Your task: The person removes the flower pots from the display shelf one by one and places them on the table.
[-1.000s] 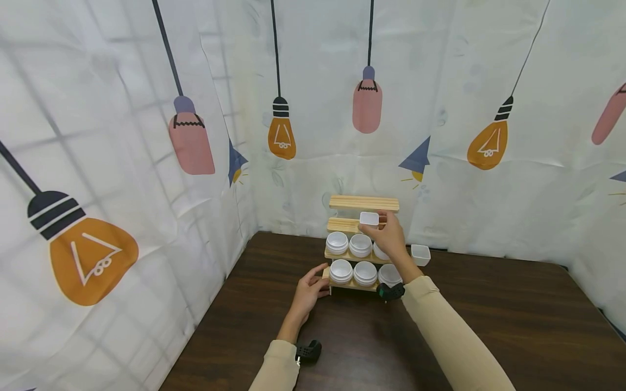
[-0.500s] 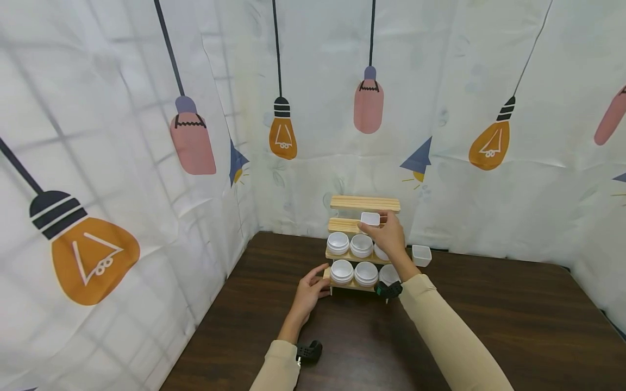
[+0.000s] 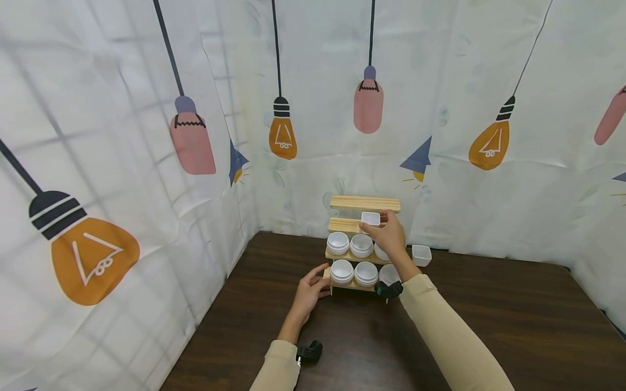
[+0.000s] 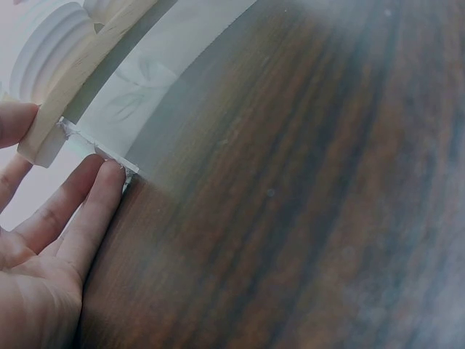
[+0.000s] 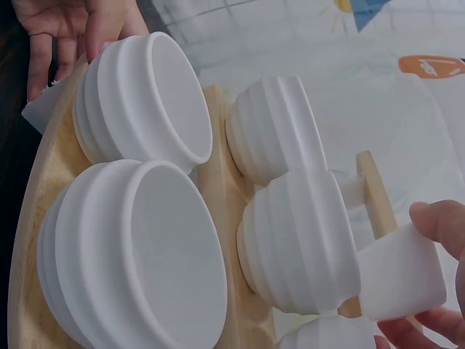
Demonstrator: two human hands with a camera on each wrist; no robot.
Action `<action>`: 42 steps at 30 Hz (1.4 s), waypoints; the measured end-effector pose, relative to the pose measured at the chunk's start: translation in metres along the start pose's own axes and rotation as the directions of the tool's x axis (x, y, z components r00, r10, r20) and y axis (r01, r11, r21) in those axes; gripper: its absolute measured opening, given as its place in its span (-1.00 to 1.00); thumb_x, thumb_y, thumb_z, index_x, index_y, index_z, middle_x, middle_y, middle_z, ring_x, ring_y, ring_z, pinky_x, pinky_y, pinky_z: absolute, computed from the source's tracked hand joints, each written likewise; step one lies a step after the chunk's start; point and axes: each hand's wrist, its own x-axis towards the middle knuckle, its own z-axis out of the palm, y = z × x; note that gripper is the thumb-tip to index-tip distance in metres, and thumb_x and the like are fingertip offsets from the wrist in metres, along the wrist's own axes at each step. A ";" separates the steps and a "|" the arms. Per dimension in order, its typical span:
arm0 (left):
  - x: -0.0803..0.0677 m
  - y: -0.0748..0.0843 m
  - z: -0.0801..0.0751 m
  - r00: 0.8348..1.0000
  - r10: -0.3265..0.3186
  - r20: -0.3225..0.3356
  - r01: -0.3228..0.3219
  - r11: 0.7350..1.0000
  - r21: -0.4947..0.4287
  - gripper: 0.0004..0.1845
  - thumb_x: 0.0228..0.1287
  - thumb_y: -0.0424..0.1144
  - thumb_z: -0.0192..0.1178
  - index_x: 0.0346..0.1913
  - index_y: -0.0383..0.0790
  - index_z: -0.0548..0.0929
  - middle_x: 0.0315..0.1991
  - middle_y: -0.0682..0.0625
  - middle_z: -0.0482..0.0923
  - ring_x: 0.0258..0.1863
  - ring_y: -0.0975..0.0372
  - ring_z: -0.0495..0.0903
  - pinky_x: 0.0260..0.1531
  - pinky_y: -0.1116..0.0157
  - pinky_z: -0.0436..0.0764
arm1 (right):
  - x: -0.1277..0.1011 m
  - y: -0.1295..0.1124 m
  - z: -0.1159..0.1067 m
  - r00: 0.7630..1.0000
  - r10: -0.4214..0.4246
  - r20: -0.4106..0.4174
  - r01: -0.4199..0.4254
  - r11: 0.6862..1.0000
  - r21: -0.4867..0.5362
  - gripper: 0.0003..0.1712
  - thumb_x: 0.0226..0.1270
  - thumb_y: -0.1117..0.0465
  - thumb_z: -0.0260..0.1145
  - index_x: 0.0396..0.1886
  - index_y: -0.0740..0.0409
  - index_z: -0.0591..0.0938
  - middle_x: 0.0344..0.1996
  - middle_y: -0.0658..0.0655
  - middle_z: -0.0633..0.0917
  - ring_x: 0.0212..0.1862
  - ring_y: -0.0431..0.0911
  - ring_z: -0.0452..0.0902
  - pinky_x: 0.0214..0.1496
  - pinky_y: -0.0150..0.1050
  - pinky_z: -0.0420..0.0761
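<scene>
A tiered wooden rack (image 3: pixel 364 202) stands at the back of the table, with white round ribbed bowls (image 3: pixel 342 271) on its two lower shelves. My left hand (image 3: pixel 305 296) grips the left end of the bottom shelf; in the left wrist view, two fingers (image 4: pixel 102 203) touch a clear leg (image 4: pixel 102 147) under the shelf board (image 4: pixel 80 76). My right hand (image 3: pixel 389 234) pinches a small white square cup (image 3: pixel 370 218) at the third shelf (image 3: pixel 343 225). Whether the cup touches that shelf is hidden. The right wrist view shows the cup (image 5: pixel 402 275) beside a ribbed bowl (image 5: pixel 298 243).
Another white square cup (image 3: pixel 421 254) stands on the table right of the rack, near my right forearm. Dark wood tabletop (image 3: pixel 489 304) spreads in front and to the right. A white curtain (image 3: pixel 313 179) printed with lamps hangs close behind the rack.
Both hands keep their places, the right still pinching the square cup and the left at the shelf end. The cup looks very slightly lower or tilted; the view has shifted a touch.
</scene>
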 end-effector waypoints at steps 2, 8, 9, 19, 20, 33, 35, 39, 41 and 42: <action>-0.004 0.008 0.000 1.000 0.007 0.009 -0.007 1.000 0.000 -0.48 0.46 -0.35 0.20 0.44 -0.26 0.47 -0.07 -0.35 0.66 0.04 -0.22 0.65 -0.01 0.03 0.76 | 0.000 0.000 0.000 1.000 -0.003 0.002 0.003 1.000 0.003 -0.12 0.23 -0.07 0.52 0.42 0.17 0.37 0.28 0.30 0.51 0.25 0.20 0.54 0.19 0.08 0.61; -0.009 0.014 0.001 1.000 0.016 0.014 -0.016 1.000 -0.007 -0.48 0.46 -0.36 0.19 0.43 -0.30 0.47 -0.06 -0.40 0.64 0.04 -0.25 0.65 -0.04 0.05 0.77 | 0.001 0.003 -0.001 1.000 -0.026 -0.003 0.026 1.000 0.018 -0.16 0.25 -0.04 0.51 0.42 0.17 0.39 0.27 0.29 0.52 0.22 0.17 0.58 0.12 0.00 0.66; -0.006 0.010 0.001 1.000 0.008 0.009 -0.008 1.000 -0.007 -0.48 0.46 -0.36 0.19 0.44 -0.27 0.47 -0.05 -0.40 0.65 0.06 -0.26 0.64 -0.03 0.06 0.77 | 0.001 0.004 -0.001 1.000 -0.031 -0.006 0.031 0.999 0.024 -0.16 0.25 -0.04 0.52 0.42 0.17 0.39 0.26 0.29 0.52 0.20 0.17 0.60 0.08 -0.04 0.68; 0.001 -0.001 0.000 1.000 -0.004 -0.011 0.004 1.000 -0.008 -0.49 0.46 -0.34 0.20 0.44 -0.20 0.49 -0.10 -0.25 0.69 0.06 -0.24 0.65 -0.04 0.08 0.78 | -0.003 0.006 -0.007 0.998 -0.052 -0.037 0.055 0.995 0.084 -0.15 0.22 -0.02 0.54 0.42 0.13 0.41 0.22 0.27 0.53 0.13 0.13 0.61 -0.12 -0.27 0.61; 0.000 0.001 0.000 1.000 -0.004 -0.007 0.004 1.000 -0.010 -0.49 0.46 -0.36 0.20 0.43 -0.22 0.49 -0.11 -0.25 0.69 0.06 -0.25 0.64 -0.04 0.06 0.77 | -0.004 0.006 -0.008 0.997 -0.056 -0.045 0.059 0.995 0.083 -0.15 0.22 -0.02 0.54 0.42 0.13 0.42 0.22 0.26 0.53 0.12 0.12 0.60 -0.09 -0.26 0.60; -0.017 0.029 0.003 1.000 0.004 0.017 -0.004 1.000 -0.020 -0.49 0.44 -0.39 0.19 0.42 -0.30 0.48 -0.08 -0.37 0.66 0.07 -0.28 0.63 0.06 -0.07 0.72 | -0.011 0.009 -0.020 0.992 -0.093 -0.085 0.103 0.989 0.111 -0.15 0.24 0.00 0.54 0.48 0.04 0.40 0.24 0.23 0.53 0.10 0.10 0.51 -0.03 -0.23 0.54; -0.016 0.028 0.003 1.000 0.003 0.017 -0.003 1.000 -0.019 -0.48 0.44 -0.39 0.19 0.43 -0.30 0.47 -0.08 -0.37 0.66 0.08 -0.28 0.62 0.06 -0.08 0.72 | -0.012 0.009 -0.021 0.992 -0.094 -0.086 0.103 0.989 0.108 -0.14 0.25 0.00 0.53 0.49 0.03 0.39 0.25 0.23 0.52 0.10 0.10 0.51 -0.03 -0.22 0.54; -0.016 0.027 0.003 1.000 0.007 0.018 -0.007 1.000 -0.023 -0.48 0.44 -0.39 0.19 0.43 -0.31 0.47 -0.08 -0.36 0.66 0.08 -0.30 0.61 0.07 -0.10 0.71 | -0.014 0.008 -0.023 0.992 -0.091 -0.090 0.101 0.988 0.112 -0.15 0.24 0.02 0.54 0.48 0.03 0.40 0.26 0.23 0.52 0.11 0.12 0.49 -0.01 -0.19 0.53; -0.017 0.028 0.003 1.000 0.010 0.018 -0.009 1.000 -0.023 -0.48 0.44 -0.39 0.19 0.43 -0.30 0.47 -0.09 -0.34 0.67 0.09 -0.32 0.61 0.06 -0.10 0.71 | -0.015 0.008 -0.024 0.993 -0.086 -0.087 0.095 0.989 0.112 -0.15 0.24 0.04 0.54 0.48 0.02 0.40 0.26 0.24 0.52 0.12 0.12 0.49 0.01 -0.18 0.53; -0.017 0.027 0.003 1.000 0.010 0.017 -0.009 1.000 -0.024 -0.49 0.44 -0.39 0.19 0.42 -0.30 0.48 -0.11 -0.32 0.68 0.09 -0.32 0.60 0.06 -0.10 0.72 | -0.016 0.008 -0.024 0.993 -0.084 -0.084 0.093 0.989 0.115 -0.16 0.25 0.05 0.53 0.49 0.02 0.40 0.27 0.24 0.51 0.13 0.12 0.48 0.02 -0.17 0.53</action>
